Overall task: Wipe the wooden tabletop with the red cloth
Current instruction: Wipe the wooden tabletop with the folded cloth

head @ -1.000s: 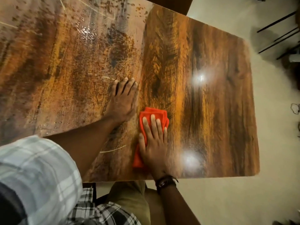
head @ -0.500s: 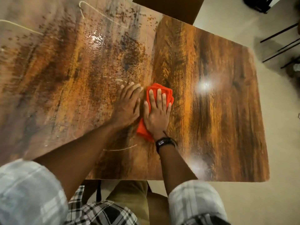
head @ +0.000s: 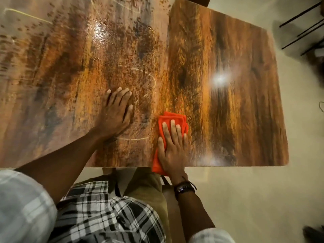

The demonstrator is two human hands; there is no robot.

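The wooden tabletop (head: 228,111) fills most of the view, glossy with dark grain and a seam down its middle. A folded red cloth (head: 172,120) lies near the table's front edge, its lower end hanging just over that edge. My right hand (head: 172,148) presses flat on the cloth, fingers pointing away from me. My left hand (head: 116,114) rests flat on the bare wood to the left of the cloth, fingers together, holding nothing. The left half of the tabletop shows speckles, wet sheen and thin curved streaks.
The table's right edge (head: 282,120) and front edge (head: 228,166) border a pale floor (head: 263,199). Thin black metal legs (head: 301,23) stand on the floor at the upper right. My legs and checked shirt are below the front edge.
My right hand has pulled the red cloth back toward the front edge, after pushing it forward half a second ago. My left hand stays flat on the wood.
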